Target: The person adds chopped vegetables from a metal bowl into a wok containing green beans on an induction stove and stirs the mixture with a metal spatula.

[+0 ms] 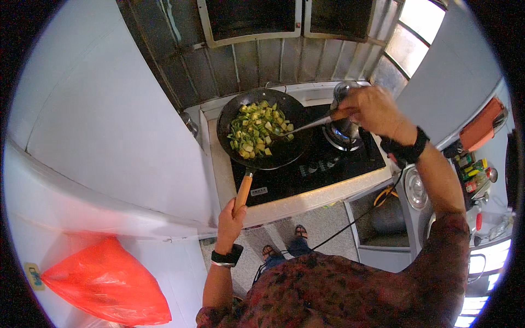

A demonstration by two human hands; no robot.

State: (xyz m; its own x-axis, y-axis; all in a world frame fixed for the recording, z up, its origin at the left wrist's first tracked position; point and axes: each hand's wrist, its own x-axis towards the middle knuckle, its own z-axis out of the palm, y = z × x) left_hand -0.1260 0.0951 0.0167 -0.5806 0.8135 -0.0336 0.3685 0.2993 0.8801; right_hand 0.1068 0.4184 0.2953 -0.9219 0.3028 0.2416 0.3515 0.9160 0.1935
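Observation:
A black wok (285, 160) rests on the left side of the gas cooktop (283, 186). Inside it lie chopped green vegetables and pale yellow-green cubes (256, 127), mostly heaped toward the left. My left hand (230, 223) is closed around the wok's wooden handle (243, 190). Over the right side of the cooktop, my right hand (375, 110) grips the handle of a metal spatula (309, 125), slightly blurred. The spatula's head touches the food near the middle of the wok. How deep it reaches among the pieces I cannot tell.
Just below my right hand, the right burner (343, 137) shows a blue flame. A red plastic bag (112, 283) hangs at the lower left by the white wall. Bottles and jars (471, 172) crowd the counter at right. A dark cable (348, 225) crosses below the cooktop.

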